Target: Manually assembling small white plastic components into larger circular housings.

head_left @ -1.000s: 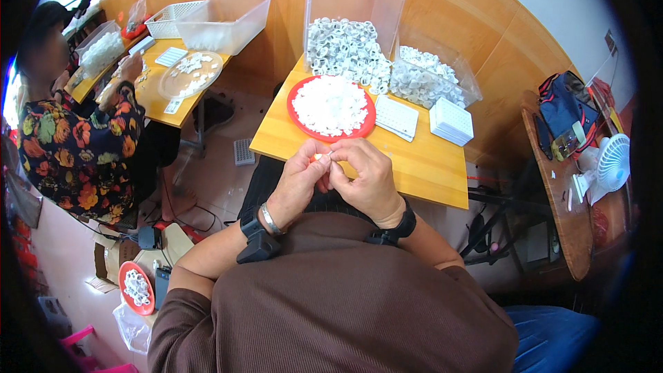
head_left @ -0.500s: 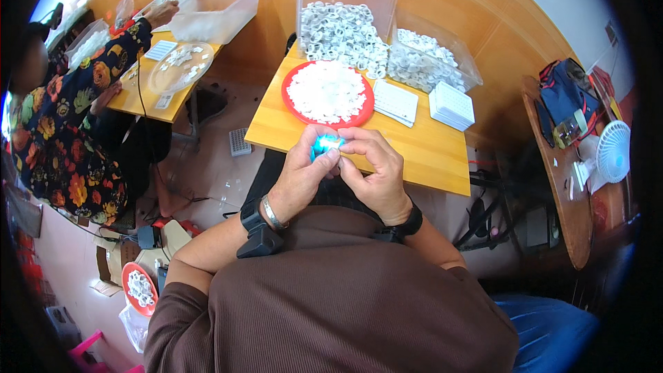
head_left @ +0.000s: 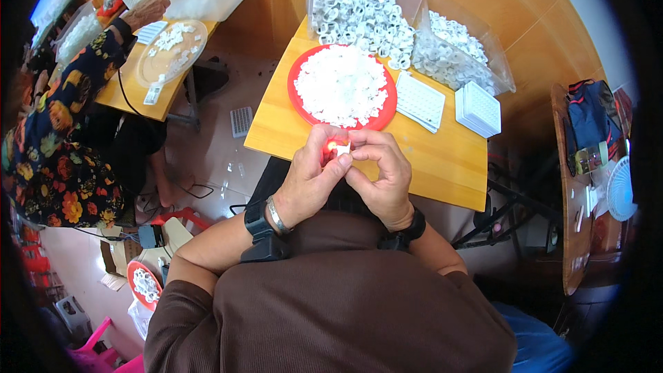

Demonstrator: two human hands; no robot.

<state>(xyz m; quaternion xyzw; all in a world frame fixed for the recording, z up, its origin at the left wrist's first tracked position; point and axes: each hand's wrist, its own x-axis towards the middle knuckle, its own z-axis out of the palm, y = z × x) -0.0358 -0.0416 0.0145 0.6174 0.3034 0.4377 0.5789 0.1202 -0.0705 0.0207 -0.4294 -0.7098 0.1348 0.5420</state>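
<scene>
A small white light-up piece (head_left: 342, 150), glowing red-orange at its left side, is pinched between my two hands just in front of the table edge. My left hand (head_left: 310, 174) is closed on it, thumb against the fingers. With thumb and index finger together, my right hand (head_left: 387, 170) grips it from the other side. The fingers cover much of the piece, so its full shape cannot be made out. Just beyond my hands, a red plate (head_left: 295, 99) bears a heap of small white pieces (head_left: 340, 84).
On the wooden table (head_left: 273, 124) are flat white trays (head_left: 420, 101), a stack of white trays (head_left: 478, 109), and clear bins of grey-white ring-like parts (head_left: 359, 10) and small parts (head_left: 452, 45). A co-worker (head_left: 65, 145) sits left. A fan (head_left: 621, 190) stands right.
The glow between my fingers has turned from blue to red-orange, and more of the white piece shows. My hands keep their pinch. The view has shifted; the co-worker's hand remains over their table.
</scene>
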